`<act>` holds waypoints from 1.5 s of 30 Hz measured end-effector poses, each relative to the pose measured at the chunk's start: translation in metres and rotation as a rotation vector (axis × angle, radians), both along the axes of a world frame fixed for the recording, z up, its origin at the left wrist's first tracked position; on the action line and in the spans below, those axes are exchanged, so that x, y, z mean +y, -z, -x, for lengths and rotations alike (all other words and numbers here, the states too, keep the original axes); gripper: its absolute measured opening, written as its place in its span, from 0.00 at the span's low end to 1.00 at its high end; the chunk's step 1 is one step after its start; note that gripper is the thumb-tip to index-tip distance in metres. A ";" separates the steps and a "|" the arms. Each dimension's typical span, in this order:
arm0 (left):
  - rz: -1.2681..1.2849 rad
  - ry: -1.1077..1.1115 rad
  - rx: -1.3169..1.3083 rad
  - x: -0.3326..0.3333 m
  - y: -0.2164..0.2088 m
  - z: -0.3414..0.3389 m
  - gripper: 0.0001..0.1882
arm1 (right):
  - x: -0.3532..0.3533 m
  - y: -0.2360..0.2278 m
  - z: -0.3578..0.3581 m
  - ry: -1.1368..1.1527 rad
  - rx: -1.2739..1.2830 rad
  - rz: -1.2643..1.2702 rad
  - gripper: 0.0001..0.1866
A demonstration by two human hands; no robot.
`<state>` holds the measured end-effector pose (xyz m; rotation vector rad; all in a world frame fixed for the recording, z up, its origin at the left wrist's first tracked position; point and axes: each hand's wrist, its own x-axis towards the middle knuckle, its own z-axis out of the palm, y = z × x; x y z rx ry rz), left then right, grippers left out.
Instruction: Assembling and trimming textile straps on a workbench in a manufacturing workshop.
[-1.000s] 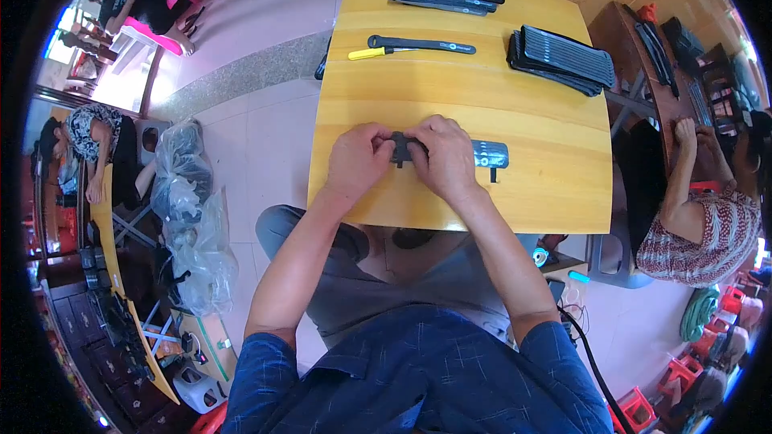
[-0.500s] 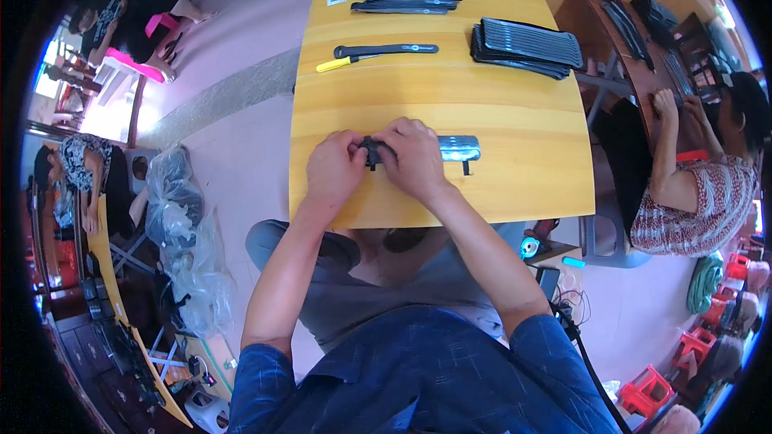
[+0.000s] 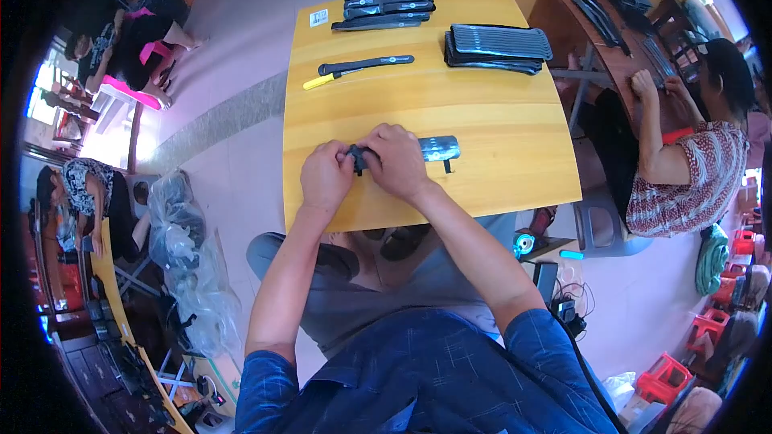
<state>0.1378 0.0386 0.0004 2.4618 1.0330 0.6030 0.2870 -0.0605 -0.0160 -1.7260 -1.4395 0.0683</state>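
Near the front of the table, both hands are on a bundle of flat black straps [image 3: 440, 147]; its exposed right part has a glossy surface, like clear film. My left hand [image 3: 325, 174] pinches the dark left end with thumb and fingers. Right beside it, my right hand [image 3: 397, 164] has its fingers bent over the bundle, the thumb close to the left fingertips. Much of the bundle lies hidden under the right hand. A short black tab hangs from its right part onto the wood.
The yellow wooden table [image 3: 498, 169] holds a single black strap [image 3: 378, 63], a yellow-handled tool [image 3: 318, 81], a banded stack of straps [image 3: 386, 6] and a glossy stack [image 3: 500, 47]. A co-worker [image 3: 683, 169] sits at right; plastic bags [image 3: 181, 233] lie on the floor at left.
The whole view has shifted slightly, so the table appears further left. Both hands stay at the bundle's left end, with only small finger movement.
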 end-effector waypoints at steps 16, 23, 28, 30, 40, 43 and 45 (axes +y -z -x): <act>0.356 -0.008 -0.111 0.019 0.005 0.007 0.10 | 0.000 0.002 0.000 -0.018 0.036 0.005 0.11; 0.034 0.006 0.000 0.077 -0.018 0.002 0.14 | -0.001 -0.001 -0.003 -0.025 -0.011 0.030 0.12; -0.237 0.107 -0.055 0.112 -0.022 -0.014 0.16 | 0.000 -0.005 -0.003 -0.050 0.030 0.051 0.13; -0.244 0.121 -0.009 0.123 -0.016 -0.021 0.17 | 0.001 -0.004 -0.004 -0.051 0.058 0.035 0.13; -0.358 0.184 -0.055 0.142 0.021 -0.036 0.18 | 0.002 -0.010 -0.007 -0.004 0.213 0.097 0.12; -0.375 0.161 -0.093 0.142 0.020 -0.040 0.18 | 0.004 -0.011 -0.007 -0.015 0.202 0.106 0.11; -0.357 0.153 -0.107 0.141 0.020 -0.043 0.17 | 0.004 -0.011 -0.008 -0.011 0.205 0.116 0.11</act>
